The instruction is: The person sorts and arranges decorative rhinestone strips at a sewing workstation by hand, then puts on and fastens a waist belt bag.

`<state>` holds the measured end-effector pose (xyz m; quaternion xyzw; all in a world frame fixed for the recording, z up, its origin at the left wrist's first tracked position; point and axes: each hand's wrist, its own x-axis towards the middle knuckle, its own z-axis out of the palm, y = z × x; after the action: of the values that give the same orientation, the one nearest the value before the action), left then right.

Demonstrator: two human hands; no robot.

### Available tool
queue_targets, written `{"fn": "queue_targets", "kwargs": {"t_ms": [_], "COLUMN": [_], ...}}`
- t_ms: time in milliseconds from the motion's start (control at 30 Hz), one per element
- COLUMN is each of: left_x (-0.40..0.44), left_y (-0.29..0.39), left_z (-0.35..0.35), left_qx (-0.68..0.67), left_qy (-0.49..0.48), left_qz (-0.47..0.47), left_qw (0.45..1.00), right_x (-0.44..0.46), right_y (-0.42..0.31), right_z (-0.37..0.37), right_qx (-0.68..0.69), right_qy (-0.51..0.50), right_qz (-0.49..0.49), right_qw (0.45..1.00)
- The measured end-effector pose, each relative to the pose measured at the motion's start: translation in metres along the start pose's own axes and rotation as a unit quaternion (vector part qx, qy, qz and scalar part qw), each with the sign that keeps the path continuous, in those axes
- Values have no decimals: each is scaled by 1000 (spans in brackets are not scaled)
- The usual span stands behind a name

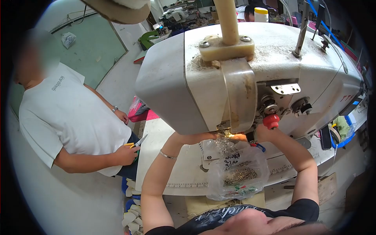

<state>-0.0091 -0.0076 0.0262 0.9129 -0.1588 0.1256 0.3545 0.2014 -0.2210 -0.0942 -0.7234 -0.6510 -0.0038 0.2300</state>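
Under the head of a white sewing machine [164, 78], both my hands meet at the lit needle area [226, 134]. My left hand [201, 137] reaches in from the left, fingers together and partly covered by the machine. From the right comes my right hand [241, 137]; its lit fingertips show beside the needle, the rest mostly behind the machine parts. Clear, glittering strands [225, 147] hang just below the fingers. What the fingers pinch is too small and hidden to name. A clear plastic bag [213, 180] holding gold-coloured chain [241, 176] lies in front of my hands.
Left of the table stands a person in a white shirt [74, 117], holding yellow-handled scissors [137, 143]. A printed ruler [188, 185] runs along the table edge [156, 172]. To the right are a phone [325, 138] and a blue basket [346, 131]. Blue-handled snips [258, 147] lie near my right hand.
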Motion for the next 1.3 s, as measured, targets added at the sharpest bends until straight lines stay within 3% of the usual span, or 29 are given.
{"fn": "queue_targets", "kwargs": {"t_ms": [100, 200, 500, 700, 800, 900, 967, 1033, 1133, 1233, 1267, 1300], "left_x": [4, 1, 17, 17, 2, -8, 0, 0, -4, -3, -5, -13], "left_y": [12, 15, 3, 15, 26, -1, -19, -22, -27, -23, -40, -49], "left_z": [-3, -3, -4, -1, 6, 25, 34, 39, 36, 24, 28, 24], "left_qx": [-41, 12, -84, -85, -120, -141, -161, -169, -186, -43, 79, 61], "left_qy": [-11, 7, 32, -60, 37, 6, -46, -41, -35, 17, 87, 82], "left_qz": [-39, -3, -14, -184, -106, -78, -93, -121, -90, -11, 83, 22], "left_qw": [998, 1000, 996, 977, 986, 987, 981, 977, 978, 999, 990, 995], "right_x": [-2, -2, 1, -2, -5, -6, -17, -13, -12, -29, -35, -42], "right_y": [-6, -12, -10, -20, -34, -49, -24, -28, -51, -56, -53, -47], "right_z": [-10, -21, -34, -43, -52, -66, -47, -39, -50, -55, -57, -60], "right_qx": [-2, -30, -40, -14, 2, -19, 31, 67, 144, 224, 179, 134], "right_qy": [-28, -61, -90, -47, -10, -23, -48, 0, 139, 161, 142, 125], "right_qz": [11, 24, 47, 28, 14, 45, 134, 97, -32, 61, 77, 94], "right_qw": [1000, 997, 994, 998, 1000, 999, 989, 993, 979, 959, 970, 978]}}
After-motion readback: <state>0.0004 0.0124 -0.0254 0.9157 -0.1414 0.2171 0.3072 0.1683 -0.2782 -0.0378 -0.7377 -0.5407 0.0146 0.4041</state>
